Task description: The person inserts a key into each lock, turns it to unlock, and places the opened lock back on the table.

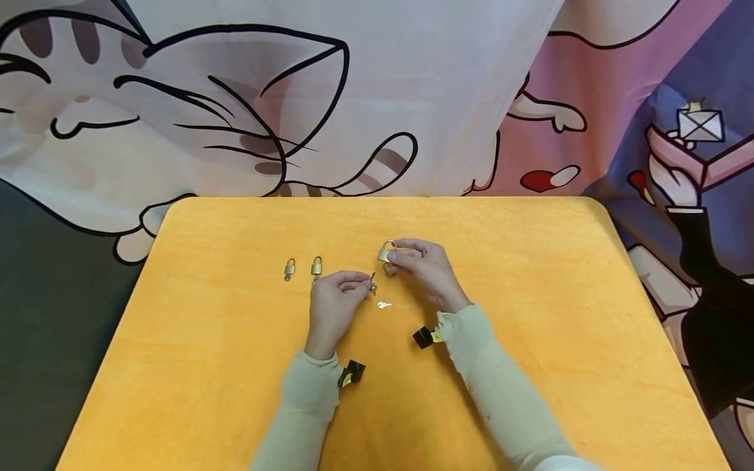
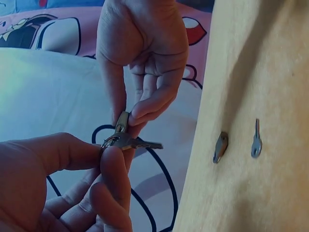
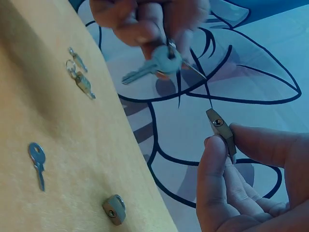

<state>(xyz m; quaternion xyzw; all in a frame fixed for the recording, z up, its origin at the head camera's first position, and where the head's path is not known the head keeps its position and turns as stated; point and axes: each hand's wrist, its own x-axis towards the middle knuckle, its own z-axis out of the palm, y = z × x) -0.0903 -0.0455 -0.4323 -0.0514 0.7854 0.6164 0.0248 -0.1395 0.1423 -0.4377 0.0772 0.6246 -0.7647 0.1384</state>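
Observation:
My left hand (image 1: pixel 336 309) pinches a small ring of keys (image 3: pixel 166 62) between thumb and fingers. One key on it points away from the fingers in the right wrist view. Facing it, my right hand (image 1: pixel 429 273) holds a brass padlock (image 1: pixel 384 255) by its body. The keyhole side of that padlock (image 3: pixel 220 126) is turned toward the keys, and a gap separates the two in the right wrist view. On the table below the right hand lies another brass padlock (image 3: pixel 115 210). A loose silver key (image 1: pixel 384 305) rests nearer to me.
Two more brass padlocks, one at the far left (image 1: pixel 289 269) and one beside the left hand (image 1: pixel 317 265), lie on the yellow table (image 1: pixel 530 275); metal pieces hang at their lower ends. A cartoon-printed cloth (image 1: pixel 448 98) hangs behind the table's back edge.

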